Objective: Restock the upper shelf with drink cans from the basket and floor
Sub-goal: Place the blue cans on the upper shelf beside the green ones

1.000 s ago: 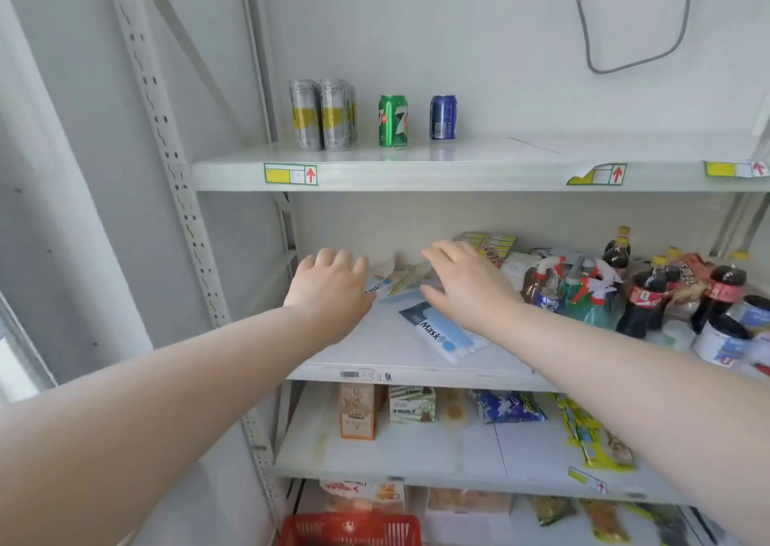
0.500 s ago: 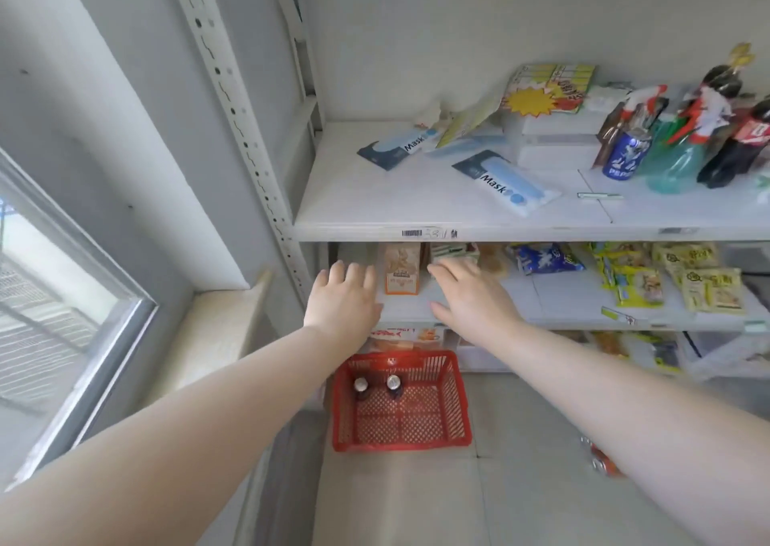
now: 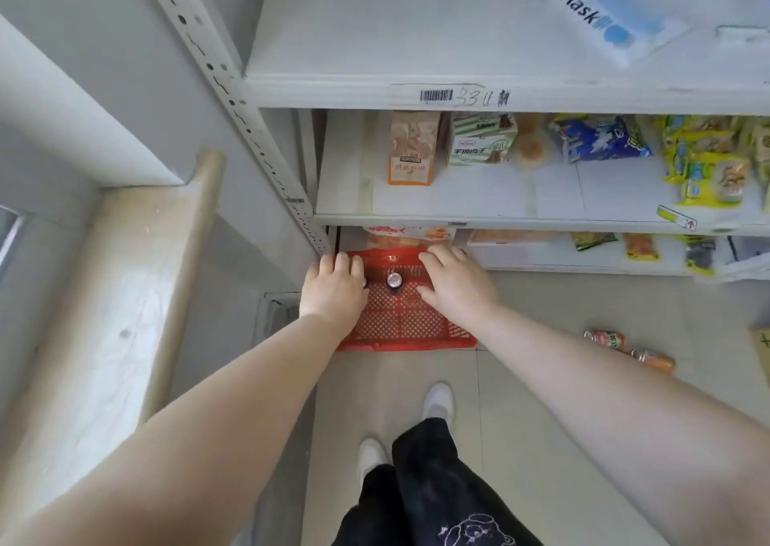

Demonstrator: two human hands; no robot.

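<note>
Right now left hand [image 3: 333, 291] and right hand [image 3: 456, 285] hover apart, empty, over the red basket [image 3: 400, 324]; I'd grip the upright can [image 3: 394, 281] between them round its side.

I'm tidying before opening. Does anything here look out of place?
Yes. Two orange cans lie on their sides on the floor, right of the basket, loose rather than shelved. The mask packet on the shelf above sits askew.
</note>
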